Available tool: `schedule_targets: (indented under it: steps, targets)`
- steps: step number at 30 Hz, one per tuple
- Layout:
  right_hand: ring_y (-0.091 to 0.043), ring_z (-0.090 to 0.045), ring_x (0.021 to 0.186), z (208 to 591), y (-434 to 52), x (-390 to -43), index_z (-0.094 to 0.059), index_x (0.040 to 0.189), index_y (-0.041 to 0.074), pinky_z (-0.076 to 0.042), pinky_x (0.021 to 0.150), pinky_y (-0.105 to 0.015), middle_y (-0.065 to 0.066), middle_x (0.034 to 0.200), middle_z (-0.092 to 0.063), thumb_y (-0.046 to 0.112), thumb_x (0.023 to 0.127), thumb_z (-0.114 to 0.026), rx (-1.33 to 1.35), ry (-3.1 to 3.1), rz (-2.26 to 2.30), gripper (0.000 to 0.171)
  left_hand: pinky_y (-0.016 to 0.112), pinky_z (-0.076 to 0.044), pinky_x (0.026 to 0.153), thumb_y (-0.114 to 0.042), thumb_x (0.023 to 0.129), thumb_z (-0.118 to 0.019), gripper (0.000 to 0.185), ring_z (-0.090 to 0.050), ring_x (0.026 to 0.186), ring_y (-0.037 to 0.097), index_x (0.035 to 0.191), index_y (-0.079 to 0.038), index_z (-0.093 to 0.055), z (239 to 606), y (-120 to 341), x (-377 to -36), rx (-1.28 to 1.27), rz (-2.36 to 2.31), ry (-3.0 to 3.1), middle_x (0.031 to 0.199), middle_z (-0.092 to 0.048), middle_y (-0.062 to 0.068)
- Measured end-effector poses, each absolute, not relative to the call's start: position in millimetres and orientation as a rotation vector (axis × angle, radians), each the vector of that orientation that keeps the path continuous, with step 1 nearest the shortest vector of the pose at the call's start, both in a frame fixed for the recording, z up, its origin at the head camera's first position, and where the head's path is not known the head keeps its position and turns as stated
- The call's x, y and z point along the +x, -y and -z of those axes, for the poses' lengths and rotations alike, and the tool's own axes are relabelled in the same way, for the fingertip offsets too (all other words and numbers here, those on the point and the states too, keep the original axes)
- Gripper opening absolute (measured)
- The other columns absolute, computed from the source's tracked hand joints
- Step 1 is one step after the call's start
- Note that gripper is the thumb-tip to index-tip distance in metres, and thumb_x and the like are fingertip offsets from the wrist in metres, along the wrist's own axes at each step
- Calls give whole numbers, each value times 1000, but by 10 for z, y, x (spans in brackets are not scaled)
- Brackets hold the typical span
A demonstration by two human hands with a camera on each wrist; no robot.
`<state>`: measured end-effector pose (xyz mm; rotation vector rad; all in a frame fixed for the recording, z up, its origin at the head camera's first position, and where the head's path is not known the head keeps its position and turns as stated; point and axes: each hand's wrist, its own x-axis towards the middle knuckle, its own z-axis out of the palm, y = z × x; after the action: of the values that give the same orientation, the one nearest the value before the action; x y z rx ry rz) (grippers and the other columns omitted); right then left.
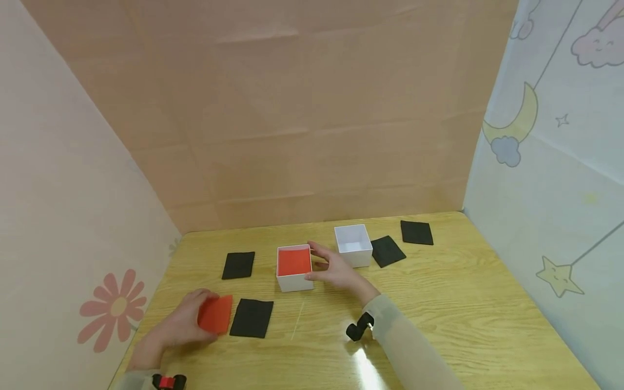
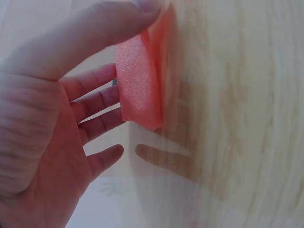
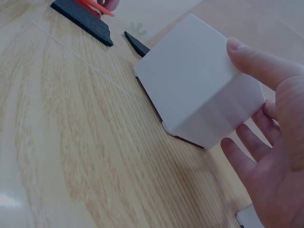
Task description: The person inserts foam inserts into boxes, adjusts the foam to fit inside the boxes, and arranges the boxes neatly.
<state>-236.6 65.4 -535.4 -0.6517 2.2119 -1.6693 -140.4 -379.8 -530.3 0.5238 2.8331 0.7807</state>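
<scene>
The red foam square (image 1: 215, 313) sits in the left hand (image 1: 182, 325), pinched between thumb and fingertips and lifted at a tilt off the table (image 1: 463, 303); in the left wrist view its edge stands nearly upright against the wood, thumb on top, fingers (image 2: 97, 102) spread behind it; from that hand the white box with the red lining (image 1: 294, 268) lies ahead and to the right, well apart, and a black foam square (image 1: 252, 318) lies flat just beside the hand on that same side; the right hand (image 1: 336, 271) is far nearer the box, in fact touching it, thumb on the near corner and fingers lying along its right wall, holding it lightly rather than clenching; judging from this, the pad's path runs forward and rightward over the black square toward the box the other hand steadies; beyond the right hand stands a second, empty white box (image 1: 353, 245), with two more black squares (image 1: 387, 251) (image 1: 416, 232) to its right and another black square (image 1: 238, 265) ahead of the left hand; the red pad's long axis I cannot tell, since it looks about square.
</scene>
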Motion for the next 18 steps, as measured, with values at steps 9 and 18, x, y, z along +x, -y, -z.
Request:
schedule_targets:
  steps: [9,18]
  targets:
    - [-35,-48,149,5361,-643,-2345,-27,171,15,-44,117,-45,-8,173,-34,19,95,-85,-662,-2217,1669,96,30,-57,77,-39,69,-101,89,-55,111,25,141,-8,-58,5214,3776,-1450,595,-927,-2867,133,-58,5]
    - [-35,-48,149,5351,-653,-2331,-28,171,16,-44,117,-44,-7,172,-34,20,95,-85,-643,-2220,1675,96,49,-57,93,-36,77,-99,88,-56,121,28,149,-12,-54,5072,3530,-1614,701,-1016,-2859,140,-57,3]
